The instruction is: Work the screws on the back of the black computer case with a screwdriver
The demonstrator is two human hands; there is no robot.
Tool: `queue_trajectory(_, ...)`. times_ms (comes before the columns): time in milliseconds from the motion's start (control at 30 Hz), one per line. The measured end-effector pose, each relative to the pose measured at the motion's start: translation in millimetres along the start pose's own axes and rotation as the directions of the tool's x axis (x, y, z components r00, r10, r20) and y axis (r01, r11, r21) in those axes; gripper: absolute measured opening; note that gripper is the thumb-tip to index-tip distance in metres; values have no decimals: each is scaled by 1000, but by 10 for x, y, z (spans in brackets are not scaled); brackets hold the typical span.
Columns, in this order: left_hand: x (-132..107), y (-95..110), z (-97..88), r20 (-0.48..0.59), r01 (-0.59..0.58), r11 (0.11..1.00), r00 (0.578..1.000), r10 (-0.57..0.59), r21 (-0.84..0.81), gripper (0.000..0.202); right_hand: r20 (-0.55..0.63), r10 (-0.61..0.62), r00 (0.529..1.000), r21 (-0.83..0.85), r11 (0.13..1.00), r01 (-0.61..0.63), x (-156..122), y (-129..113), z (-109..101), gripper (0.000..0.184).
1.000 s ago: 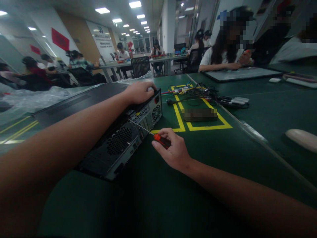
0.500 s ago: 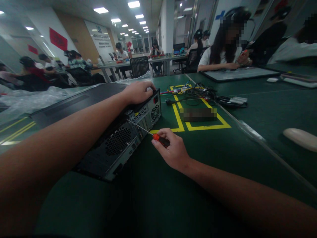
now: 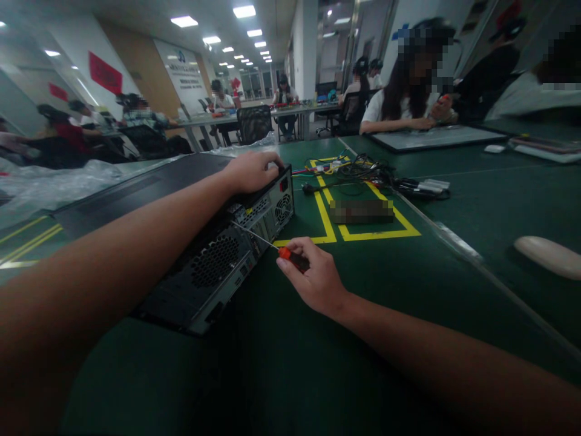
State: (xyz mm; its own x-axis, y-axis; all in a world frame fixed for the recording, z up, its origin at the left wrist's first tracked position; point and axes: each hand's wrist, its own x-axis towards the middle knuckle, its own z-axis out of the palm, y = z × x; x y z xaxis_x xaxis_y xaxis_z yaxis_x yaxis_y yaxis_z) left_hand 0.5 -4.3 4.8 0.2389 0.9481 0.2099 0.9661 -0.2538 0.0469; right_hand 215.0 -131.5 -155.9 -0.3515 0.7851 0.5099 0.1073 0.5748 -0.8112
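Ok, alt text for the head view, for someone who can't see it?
The right hand holds a red screwdriver, tip at the rear panel of a PC case lying on a green table; the left hand rests on the case's top edge. Cables lie beyond.

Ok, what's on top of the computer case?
Only the left hand, curled over the top rear corner of the computer case; the remaining black panel shows bare. The forearm hides a strip of it. The right hand holds the screwdriver at the rear panel.
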Motion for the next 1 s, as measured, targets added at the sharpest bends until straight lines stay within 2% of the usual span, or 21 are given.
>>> queue_trajectory(500, 21, -30, 13, -8, -11, 1000, 1000, 11, 10, 58, 5, -58, 998, -71, 996, 58, 14, -22, -39, 14)
queue_trajectory(733, 13, -1, -3, 6, 0, 1000, 1000, 0, 22, 58, 7, -45, 999, -62, 997, 46, -10, 8, -20, 22)
queue_trajectory(833, 9, 7, -11, 19, 4, 999, 1000, -5, 46, 61, 14, -38, 999, -58, 998, 39, -11, 22, -5, 15)
queue_trajectory(1000, 14, -16, -1, 10, 4, 1000, 1000, -4, 22, 61, 11, -17, 1000, -75, 997, 18, -7, 34, 7, 17)
